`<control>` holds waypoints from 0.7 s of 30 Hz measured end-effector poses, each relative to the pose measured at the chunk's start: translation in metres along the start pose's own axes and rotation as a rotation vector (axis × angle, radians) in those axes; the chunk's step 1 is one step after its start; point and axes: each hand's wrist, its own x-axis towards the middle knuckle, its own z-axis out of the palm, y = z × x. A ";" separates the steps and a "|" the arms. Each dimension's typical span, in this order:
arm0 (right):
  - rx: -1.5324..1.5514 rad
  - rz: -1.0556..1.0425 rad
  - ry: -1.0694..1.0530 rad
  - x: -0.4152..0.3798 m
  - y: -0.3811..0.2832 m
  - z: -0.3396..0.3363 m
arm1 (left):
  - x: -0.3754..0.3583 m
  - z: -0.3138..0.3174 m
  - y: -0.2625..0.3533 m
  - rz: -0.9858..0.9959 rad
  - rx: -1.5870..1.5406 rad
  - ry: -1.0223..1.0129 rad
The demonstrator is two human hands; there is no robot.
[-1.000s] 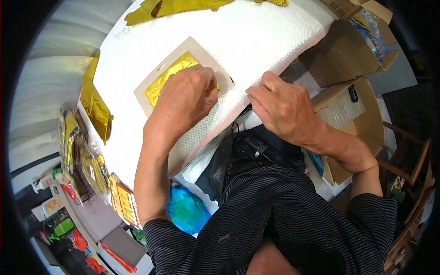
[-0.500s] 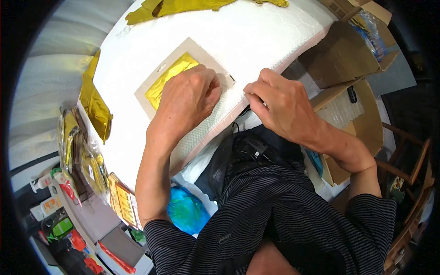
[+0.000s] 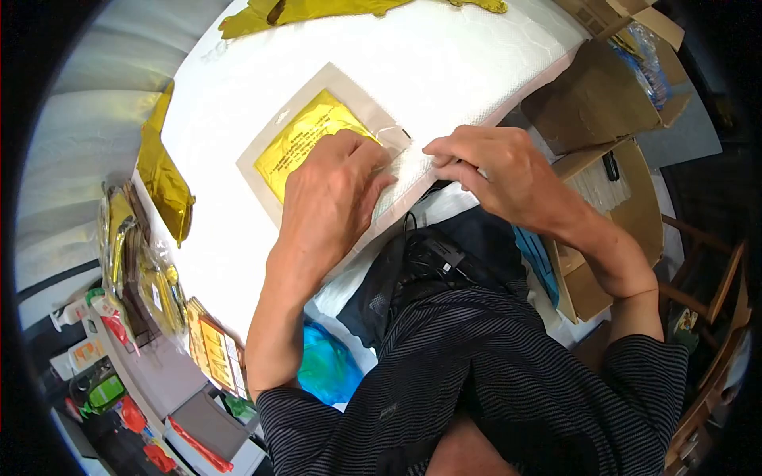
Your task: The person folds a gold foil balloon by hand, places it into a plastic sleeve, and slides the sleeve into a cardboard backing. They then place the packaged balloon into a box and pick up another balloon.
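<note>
A flat packaging bag [image 3: 252,155] with a hang hole lies on the white padded table surface. Inside it is a folded gold foil piece [image 3: 308,131] with dark printed lines. My left hand [image 3: 333,186] covers the bag's near end, fingers bent and closed at its edge; the fingertips are partly hidden. To the right of the bag, close to the table's edge, my right hand [image 3: 496,170] is closed with thumb and fingers bent toward each other. Whatever it pinches is too small or too clear to make out.
Gold foil pieces lie at the table's far edge [image 3: 317,14] and left edge [image 3: 165,174]. Open cardboard boxes [image 3: 567,99] stand at the right. Bagged foil packs [image 3: 159,289] sit at the left, and a blue plastic bag [image 3: 325,365] is below the table edge.
My left hand has shifted slightly nearer to me, uncovering more of the gold foil and its print. The right hand has turned a little, staying beside the bag.
</note>
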 end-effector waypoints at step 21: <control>-0.245 -0.209 -0.214 0.064 0.031 -0.015 | -0.006 0.019 -0.001 -0.035 -0.101 0.171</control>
